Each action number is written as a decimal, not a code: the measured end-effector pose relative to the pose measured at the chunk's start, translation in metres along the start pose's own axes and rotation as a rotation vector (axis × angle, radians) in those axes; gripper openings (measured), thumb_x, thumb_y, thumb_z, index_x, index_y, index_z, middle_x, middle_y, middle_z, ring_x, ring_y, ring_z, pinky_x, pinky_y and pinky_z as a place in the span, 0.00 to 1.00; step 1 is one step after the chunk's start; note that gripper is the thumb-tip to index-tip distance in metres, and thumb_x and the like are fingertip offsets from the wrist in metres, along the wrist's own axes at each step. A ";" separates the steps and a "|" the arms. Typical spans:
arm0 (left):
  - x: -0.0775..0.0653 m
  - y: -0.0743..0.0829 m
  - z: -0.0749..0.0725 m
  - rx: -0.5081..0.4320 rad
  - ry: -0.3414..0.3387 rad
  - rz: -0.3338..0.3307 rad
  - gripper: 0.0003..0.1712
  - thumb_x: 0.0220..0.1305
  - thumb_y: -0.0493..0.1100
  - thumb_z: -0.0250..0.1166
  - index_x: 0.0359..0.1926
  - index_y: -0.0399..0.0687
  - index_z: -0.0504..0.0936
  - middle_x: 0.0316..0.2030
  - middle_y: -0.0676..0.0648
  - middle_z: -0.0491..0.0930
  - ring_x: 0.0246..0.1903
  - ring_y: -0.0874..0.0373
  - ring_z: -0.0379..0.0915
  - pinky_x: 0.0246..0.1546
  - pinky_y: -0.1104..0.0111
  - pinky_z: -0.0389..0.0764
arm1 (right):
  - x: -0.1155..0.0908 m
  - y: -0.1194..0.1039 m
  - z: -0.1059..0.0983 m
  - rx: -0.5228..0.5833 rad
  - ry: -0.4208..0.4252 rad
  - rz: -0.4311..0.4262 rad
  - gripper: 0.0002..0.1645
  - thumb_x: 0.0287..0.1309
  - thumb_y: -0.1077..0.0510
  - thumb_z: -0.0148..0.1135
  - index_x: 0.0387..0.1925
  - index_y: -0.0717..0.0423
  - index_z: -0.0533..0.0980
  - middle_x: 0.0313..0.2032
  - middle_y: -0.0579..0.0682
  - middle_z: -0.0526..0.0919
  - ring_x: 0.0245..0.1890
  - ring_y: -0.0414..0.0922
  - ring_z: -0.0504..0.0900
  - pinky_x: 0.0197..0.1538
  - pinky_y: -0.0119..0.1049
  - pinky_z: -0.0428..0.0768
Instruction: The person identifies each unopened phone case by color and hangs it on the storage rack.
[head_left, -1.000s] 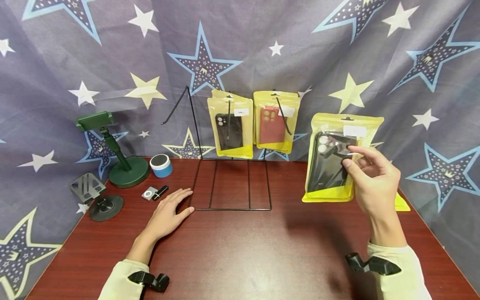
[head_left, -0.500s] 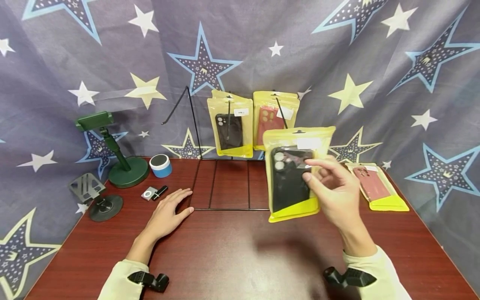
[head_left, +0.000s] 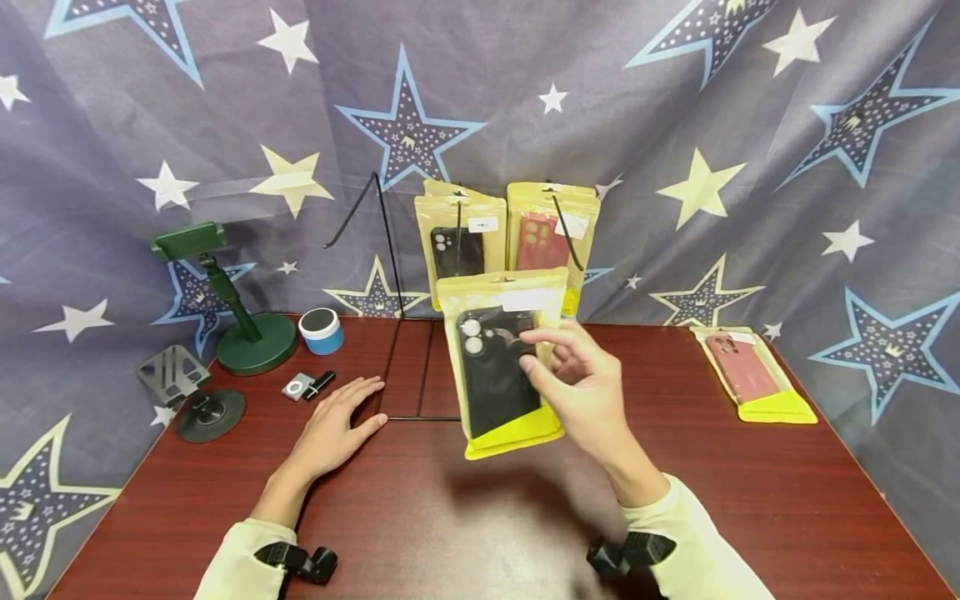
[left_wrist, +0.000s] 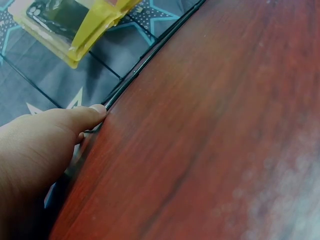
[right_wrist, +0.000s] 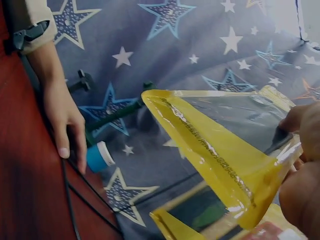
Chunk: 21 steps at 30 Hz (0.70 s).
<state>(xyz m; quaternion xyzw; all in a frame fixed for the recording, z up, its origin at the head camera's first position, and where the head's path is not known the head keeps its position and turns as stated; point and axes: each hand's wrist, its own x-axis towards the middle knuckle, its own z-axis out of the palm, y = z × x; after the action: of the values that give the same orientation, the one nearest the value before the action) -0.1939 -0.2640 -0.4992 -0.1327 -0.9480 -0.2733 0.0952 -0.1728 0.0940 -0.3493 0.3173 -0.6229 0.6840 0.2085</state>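
In the head view my right hand (head_left: 585,392) pinches the right side of a yellow-edged clear bag (head_left: 495,375) with a black phone case in it. The bag is held up in front of a black wire display rack (head_left: 420,418), hiding part of its base. My left hand (head_left: 333,429) rests on the table at the rack's front left corner, fingers extended. In the left wrist view its thumb touches the wire. From the rack's hooks hang bags with a black phone case (head_left: 456,242) and bags with a red phone case (head_left: 543,242). The left hook (head_left: 348,218) is bare.
Another bagged red phone case (head_left: 750,375) lies at the table's right. To the left stand a green phone stand (head_left: 258,343), a grey stand (head_left: 212,415) and a blue jar (head_left: 322,332). A small silver player (head_left: 297,386) and a black stick (head_left: 320,385) lie near my left hand.
My right hand has carried the bagged black phone case leftward from the table's right side to in front of the rack, slightly lower. The left hand has stayed put.
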 end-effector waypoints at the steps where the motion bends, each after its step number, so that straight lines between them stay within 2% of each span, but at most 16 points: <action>1: 0.000 0.000 0.000 0.001 0.000 0.002 0.33 0.70 0.53 0.67 0.72 0.46 0.74 0.73 0.39 0.71 0.75 0.37 0.61 0.68 0.34 0.63 | 0.000 0.002 0.004 -0.004 0.002 0.004 0.16 0.54 0.79 0.67 0.47 0.75 0.81 0.45 0.46 0.83 0.34 0.36 0.76 0.35 0.22 0.75; 6: 0.001 -0.001 0.000 0.008 0.003 0.010 0.34 0.70 0.53 0.67 0.72 0.46 0.74 0.72 0.39 0.72 0.75 0.37 0.61 0.67 0.34 0.64 | 0.000 0.011 0.019 -0.010 0.004 0.004 0.16 0.55 0.78 0.68 0.47 0.71 0.82 0.44 0.47 0.83 0.32 0.37 0.75 0.33 0.23 0.72; 12: 0.002 -0.002 0.001 0.009 0.009 0.008 0.33 0.70 0.53 0.68 0.71 0.46 0.75 0.72 0.39 0.72 0.75 0.37 0.62 0.67 0.35 0.64 | 0.004 0.019 0.033 -0.002 0.001 -0.003 0.16 0.55 0.78 0.68 0.47 0.70 0.83 0.43 0.55 0.82 0.35 0.39 0.76 0.36 0.23 0.75; 21: 0.001 -0.003 0.001 0.008 0.004 0.006 0.34 0.70 0.53 0.67 0.72 0.46 0.74 0.72 0.39 0.72 0.75 0.37 0.61 0.67 0.35 0.64 | 0.008 0.033 0.042 -0.093 0.012 0.016 0.15 0.58 0.73 0.70 0.48 0.62 0.85 0.43 0.57 0.83 0.32 0.39 0.73 0.30 0.24 0.66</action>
<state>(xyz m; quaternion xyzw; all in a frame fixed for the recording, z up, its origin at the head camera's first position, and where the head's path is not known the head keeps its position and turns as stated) -0.1956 -0.2658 -0.5010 -0.1349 -0.9484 -0.2695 0.0984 -0.1934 0.0472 -0.3662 0.2983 -0.6552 0.6578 0.2214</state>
